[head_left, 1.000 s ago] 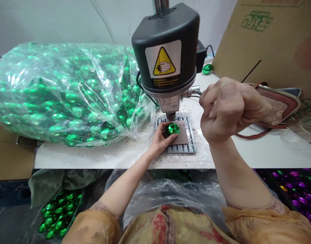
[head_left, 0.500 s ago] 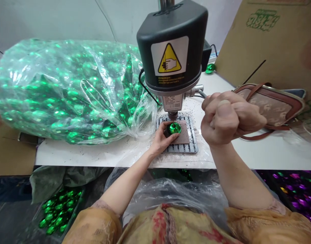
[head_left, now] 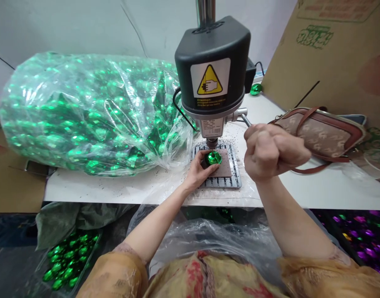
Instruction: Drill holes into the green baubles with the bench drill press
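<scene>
Thumb and fingers of my left hand (head_left: pixel 200 169) are closed around a shiny green faceted bead (head_left: pixel 213 157). The bead rests on a brownish square board (head_left: pixel 225 167) over the slotted metal base plate (head_left: pixel 236 178). Right above it is the chuck (head_left: pixel 211 142) of a small black drill press (head_left: pixel 213 62), its thin bit reaching down to the bead's top. My right hand (head_left: pixel 272 149) is a fist wrapped round the press's feed lever (head_left: pixel 246 120); most of the lever is hidden inside it.
A big clear plastic bag (head_left: pixel 90 116) of green beads fills the table's left. A patterned handbag (head_left: pixel 323 130) and a cardboard box (head_left: pixel 341 54) stand at right. One loose green bead (head_left: pixel 256 89) lies behind. Below are tubs of green beads (head_left: pixel 67 258) and purple beads (head_left: pixel 363 240).
My right fist has come down and nearer with the feed lever, showing more of the handbag. My left hand keeps its hold on the bead. The view has shifted slightly.
</scene>
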Demonstrator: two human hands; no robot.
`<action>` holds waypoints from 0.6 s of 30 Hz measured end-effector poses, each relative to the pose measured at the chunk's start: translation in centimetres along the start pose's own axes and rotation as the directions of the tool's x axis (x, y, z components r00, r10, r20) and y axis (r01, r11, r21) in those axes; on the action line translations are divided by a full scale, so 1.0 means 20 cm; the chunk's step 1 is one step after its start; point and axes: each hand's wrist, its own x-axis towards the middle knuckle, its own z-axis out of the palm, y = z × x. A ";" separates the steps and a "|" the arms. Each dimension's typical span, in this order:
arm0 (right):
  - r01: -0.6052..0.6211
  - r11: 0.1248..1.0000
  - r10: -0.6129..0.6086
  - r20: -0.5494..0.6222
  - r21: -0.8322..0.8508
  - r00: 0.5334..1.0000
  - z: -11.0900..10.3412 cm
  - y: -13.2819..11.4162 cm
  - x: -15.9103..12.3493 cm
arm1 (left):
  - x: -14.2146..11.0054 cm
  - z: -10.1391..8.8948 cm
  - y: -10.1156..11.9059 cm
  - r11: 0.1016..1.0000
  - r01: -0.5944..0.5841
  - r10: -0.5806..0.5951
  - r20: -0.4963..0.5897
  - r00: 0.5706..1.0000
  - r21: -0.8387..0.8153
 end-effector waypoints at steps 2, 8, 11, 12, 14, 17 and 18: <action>-0.093 0.995 0.090 -0.078 -0.034 0.993 0.05 -0.02 0.07 | 0.00 0.00 0.00 1.000 -0.001 0.001 -0.012 1.000 0.024; -0.321 0.946 0.323 -0.057 0.047 0.945 0.16 -0.03 0.31 | -0.01 0.00 0.03 0.991 -0.014 0.028 -0.103 0.994 0.129; -0.319 0.944 0.324 -0.049 0.087 0.945 0.17 0.00 0.33 | -0.10 -0.01 0.09 0.939 -0.092 0.157 -0.178 0.971 0.330; -0.314 0.945 0.319 -0.041 0.093 0.947 0.16 0.00 0.33 | -0.16 -0.01 0.11 0.904 -0.143 0.223 -0.158 0.962 0.403; -0.297 0.950 0.301 -0.022 0.090 0.954 0.16 0.00 0.32 | -0.30 -0.01 0.14 0.808 -0.299 0.345 0.005 0.939 0.508; -0.279 0.958 0.282 -0.030 0.069 0.959 0.16 -0.01 0.31 | -0.52 -0.01 0.15 0.603 -0.574 0.368 0.445 0.816 0.555; -0.279 0.958 0.281 -0.035 0.061 0.959 0.16 -0.01 0.31 | -0.57 -0.01 0.15 0.546 -0.636 0.335 0.554 0.762 0.545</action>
